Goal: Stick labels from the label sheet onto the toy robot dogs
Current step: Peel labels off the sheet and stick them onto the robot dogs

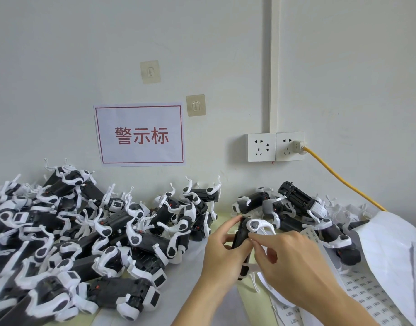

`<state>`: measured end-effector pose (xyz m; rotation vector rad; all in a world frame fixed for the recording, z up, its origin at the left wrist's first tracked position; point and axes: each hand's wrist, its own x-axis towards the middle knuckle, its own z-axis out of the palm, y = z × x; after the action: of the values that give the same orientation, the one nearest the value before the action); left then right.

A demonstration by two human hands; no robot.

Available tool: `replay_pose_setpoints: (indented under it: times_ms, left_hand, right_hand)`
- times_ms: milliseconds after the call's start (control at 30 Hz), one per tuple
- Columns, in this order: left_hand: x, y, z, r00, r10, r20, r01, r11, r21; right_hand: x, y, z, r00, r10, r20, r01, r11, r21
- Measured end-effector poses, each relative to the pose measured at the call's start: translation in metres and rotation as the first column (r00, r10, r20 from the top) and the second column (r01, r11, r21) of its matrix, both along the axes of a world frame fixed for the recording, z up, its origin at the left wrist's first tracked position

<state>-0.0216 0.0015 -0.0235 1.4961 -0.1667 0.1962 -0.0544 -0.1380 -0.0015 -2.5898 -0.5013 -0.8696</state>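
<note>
black dog (240,241): standing on end, long axis running away from the person
left hand (222,250): gripping its body
right hand (289,257): fingertips pinching at its side, label not visible

Toy robot dogs (68,243): dozens, piled, too tangled to count. Wall sockets (260,147): 2. Adhesive hooks (150,72): 2. Paper sign (139,135): 1. Yellow cable (343,182): 1.

A black-and-white toy robot dog (246,234) is gripped by the left hand (222,250), while its side is pinched by the right hand (294,262). The label sheet (364,290) is spread beside a heap of dogs (72,236).
</note>
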Motion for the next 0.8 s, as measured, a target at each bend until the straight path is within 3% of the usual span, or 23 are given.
replay_pose_setpoints:
  times_ms: [333,567,700,800]
  left_hand:
    - [-0.0011,0.0031,0.0003,0.999,0.013,-0.029,-0.014,0.999,-0.04]
    - [-0.0006,0.0029,0.0027,1.0,-0.003,-0.031,0.0,0.996,-0.093]
    - [0.0012,0.0058,0.0018,0.999,0.001,-0.038,-0.007,0.987,-0.159]
    - [0.0015,0.0062,0.0042,0.997,0.022,-0.069,-0.036,0.98,-0.198]
  right_hand:
    - [0.0012,-0.0036,-0.0021,0.998,-0.066,-0.024,0.066,0.998,0.019]
    - [-0.0012,0.0,0.0008,0.995,0.098,0.006,-0.098,0.99,0.106]
    - [0.0026,-0.0043,-0.0043,0.998,0.042,-0.041,-0.04,0.998,0.057]
    - [0.0038,-0.0053,-0.0052,0.996,0.082,-0.036,-0.075,0.986,0.147]
